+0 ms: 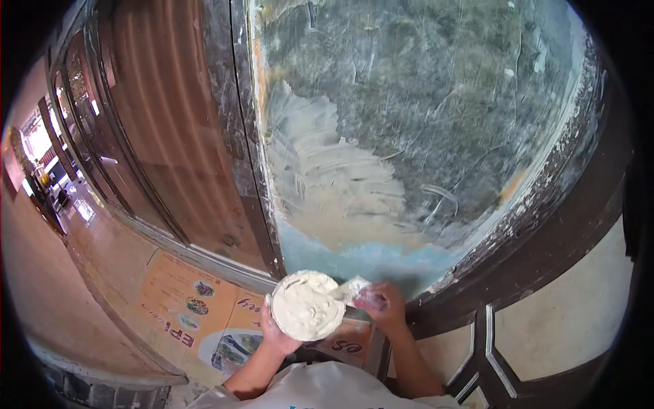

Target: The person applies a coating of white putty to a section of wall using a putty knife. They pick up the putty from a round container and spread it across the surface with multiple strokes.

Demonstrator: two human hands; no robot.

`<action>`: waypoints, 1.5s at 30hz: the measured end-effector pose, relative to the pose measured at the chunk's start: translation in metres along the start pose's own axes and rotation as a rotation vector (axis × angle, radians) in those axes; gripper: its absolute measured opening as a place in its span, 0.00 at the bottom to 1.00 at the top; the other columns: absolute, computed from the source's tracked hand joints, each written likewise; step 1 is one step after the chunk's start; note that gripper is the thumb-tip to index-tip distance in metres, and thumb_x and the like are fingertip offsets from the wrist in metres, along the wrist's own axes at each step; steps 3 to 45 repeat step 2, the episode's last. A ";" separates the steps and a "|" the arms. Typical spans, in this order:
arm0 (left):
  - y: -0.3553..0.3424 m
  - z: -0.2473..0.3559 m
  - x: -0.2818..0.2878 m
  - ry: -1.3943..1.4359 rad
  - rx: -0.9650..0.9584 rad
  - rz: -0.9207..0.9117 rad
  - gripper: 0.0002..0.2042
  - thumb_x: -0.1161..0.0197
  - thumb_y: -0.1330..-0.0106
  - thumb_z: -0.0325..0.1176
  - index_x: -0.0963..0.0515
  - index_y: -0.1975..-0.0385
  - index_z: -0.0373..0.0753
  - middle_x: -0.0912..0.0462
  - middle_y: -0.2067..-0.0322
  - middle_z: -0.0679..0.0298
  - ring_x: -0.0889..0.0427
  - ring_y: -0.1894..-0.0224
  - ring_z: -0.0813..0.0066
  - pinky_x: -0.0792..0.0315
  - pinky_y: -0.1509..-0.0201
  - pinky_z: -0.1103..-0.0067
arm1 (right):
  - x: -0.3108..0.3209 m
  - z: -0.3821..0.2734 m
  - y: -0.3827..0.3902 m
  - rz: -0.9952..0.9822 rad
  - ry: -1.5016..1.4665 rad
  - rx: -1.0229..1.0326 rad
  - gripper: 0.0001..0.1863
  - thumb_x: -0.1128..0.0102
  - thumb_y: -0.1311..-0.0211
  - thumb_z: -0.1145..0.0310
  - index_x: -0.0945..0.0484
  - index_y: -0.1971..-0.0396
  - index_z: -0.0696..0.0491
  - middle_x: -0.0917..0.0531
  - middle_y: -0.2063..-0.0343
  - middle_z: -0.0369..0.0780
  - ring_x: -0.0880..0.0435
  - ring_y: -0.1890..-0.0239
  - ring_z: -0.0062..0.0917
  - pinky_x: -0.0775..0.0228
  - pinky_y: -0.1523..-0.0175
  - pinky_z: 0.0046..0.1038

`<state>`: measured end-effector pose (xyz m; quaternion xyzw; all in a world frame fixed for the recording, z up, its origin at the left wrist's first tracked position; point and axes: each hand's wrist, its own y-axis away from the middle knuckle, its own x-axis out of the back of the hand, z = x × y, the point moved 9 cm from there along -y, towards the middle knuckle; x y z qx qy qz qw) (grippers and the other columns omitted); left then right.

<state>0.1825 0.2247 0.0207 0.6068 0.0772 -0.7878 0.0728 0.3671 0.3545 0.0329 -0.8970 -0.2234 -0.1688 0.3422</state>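
My left hand [275, 335] is closed around the side of a round tub [274, 315], low in the middle of the view. Thick, cream-white putty [310, 310] fills the tub almost to its rim, its surface uneven. Pinched in my right hand [383, 307] is a putty knife [354, 288] smeared with white, its blade at the tub's right rim; whether it touches the putty I cannot tell. Ahead stands a mottled grey-green wall panel [422, 88]. A pale coat of spread putty [334, 180] covers its lower left part, above a light blue band [340, 258].
Dark trim [238, 123] divides the panel from brown, glossy door panels [157, 95] on the left. Below lies an orange printed banner [174, 286] on the floor. At right, a curved dark frame [545, 232] borders the panel, with cream panelling [562, 313] beyond.
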 end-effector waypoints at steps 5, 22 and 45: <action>-0.001 -0.007 0.006 -0.123 -0.013 0.061 0.39 0.54 0.32 0.66 0.41 0.28 0.47 0.40 0.28 0.53 0.38 0.29 0.45 0.43 0.27 0.50 | 0.000 0.027 0.017 0.080 -0.120 -0.058 0.22 0.21 0.57 0.77 0.21 0.60 0.49 0.16 0.60 0.38 0.16 0.57 0.36 0.21 0.54 0.32; -0.001 -0.007 0.006 -0.123 -0.013 0.061 0.39 0.54 0.32 0.66 0.41 0.28 0.47 0.40 0.28 0.53 0.38 0.29 0.45 0.43 0.27 0.50 | 0.000 0.027 0.017 0.080 -0.120 -0.058 0.22 0.21 0.57 0.77 0.21 0.60 0.49 0.16 0.60 0.38 0.16 0.57 0.36 0.21 0.54 0.32; -0.001 -0.007 0.006 -0.123 -0.013 0.061 0.39 0.54 0.32 0.66 0.41 0.28 0.47 0.40 0.28 0.53 0.38 0.29 0.45 0.43 0.27 0.50 | 0.000 0.027 0.017 0.080 -0.120 -0.058 0.22 0.21 0.57 0.77 0.21 0.60 0.49 0.16 0.60 0.38 0.16 0.57 0.36 0.21 0.54 0.32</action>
